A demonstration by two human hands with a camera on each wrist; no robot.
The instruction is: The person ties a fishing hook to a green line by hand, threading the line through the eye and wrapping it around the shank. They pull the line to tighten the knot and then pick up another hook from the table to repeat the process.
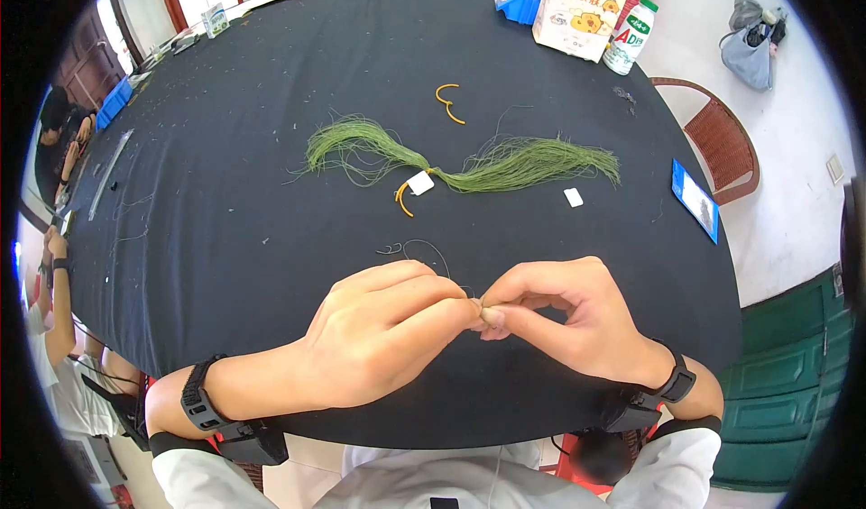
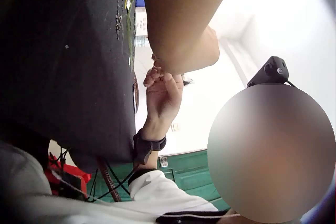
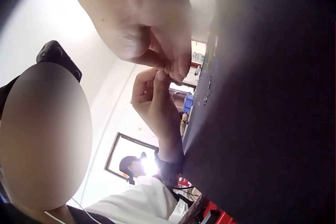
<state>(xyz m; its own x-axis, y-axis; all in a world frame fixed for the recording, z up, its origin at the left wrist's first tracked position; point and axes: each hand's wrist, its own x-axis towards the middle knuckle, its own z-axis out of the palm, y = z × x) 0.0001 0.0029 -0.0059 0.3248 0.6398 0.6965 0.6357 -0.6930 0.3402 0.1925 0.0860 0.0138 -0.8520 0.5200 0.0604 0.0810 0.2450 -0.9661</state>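
Observation:
Both hands meet fingertip to fingertip over the near part of the dark-covered table (image 1: 271,265). My left hand (image 1: 383,329) pinches a thin dark thread (image 1: 443,257) between thumb and fingers. Against it, my right hand (image 1: 573,306) pinches at the same spot with thumb and index finger. The pinched bit is mostly hidden by the fingertips. From there the thread loops away to small wire-like hooks (image 1: 390,249) lying on the cloth. In the left wrist view the right hand (image 2: 164,95) shows its curled fingers; in the right wrist view the left hand (image 3: 157,100) does.
Beyond the hands lies a tied bundle of green strands (image 1: 532,164) with a white tag (image 1: 420,183). Yellow curved pieces (image 1: 449,103), a white card (image 1: 574,197) and a blue packet (image 1: 695,201) lie around it. A bottle (image 1: 631,38) and a blue bin (image 1: 519,4) stand at the back.

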